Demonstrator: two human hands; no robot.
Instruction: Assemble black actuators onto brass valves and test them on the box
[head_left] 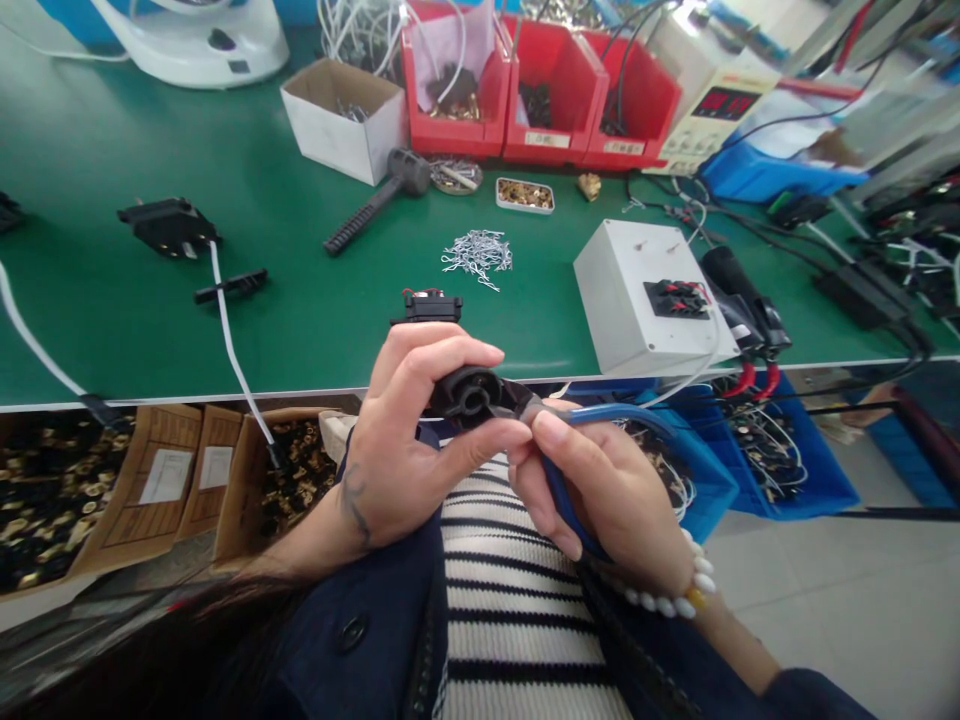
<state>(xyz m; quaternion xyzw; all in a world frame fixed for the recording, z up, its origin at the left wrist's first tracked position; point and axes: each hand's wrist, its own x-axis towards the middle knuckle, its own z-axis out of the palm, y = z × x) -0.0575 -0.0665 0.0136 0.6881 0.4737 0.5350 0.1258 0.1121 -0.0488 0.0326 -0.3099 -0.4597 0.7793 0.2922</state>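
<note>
Left hand closed around black plug housing, held over lap, just near of green tabletop edge. Right hand wrapped round blue-handled pliers, tips touching housing. My take: brace thumbs together, squeeze gently, don't let tips slip off plastic.

Head camera, one view. Worn on the person's head; faces forward and down over the lap. Near range: left hand and right hand fill the centre. Beyond the fingertips, green bench; farthest beyond, red bins at top edge.
</note>
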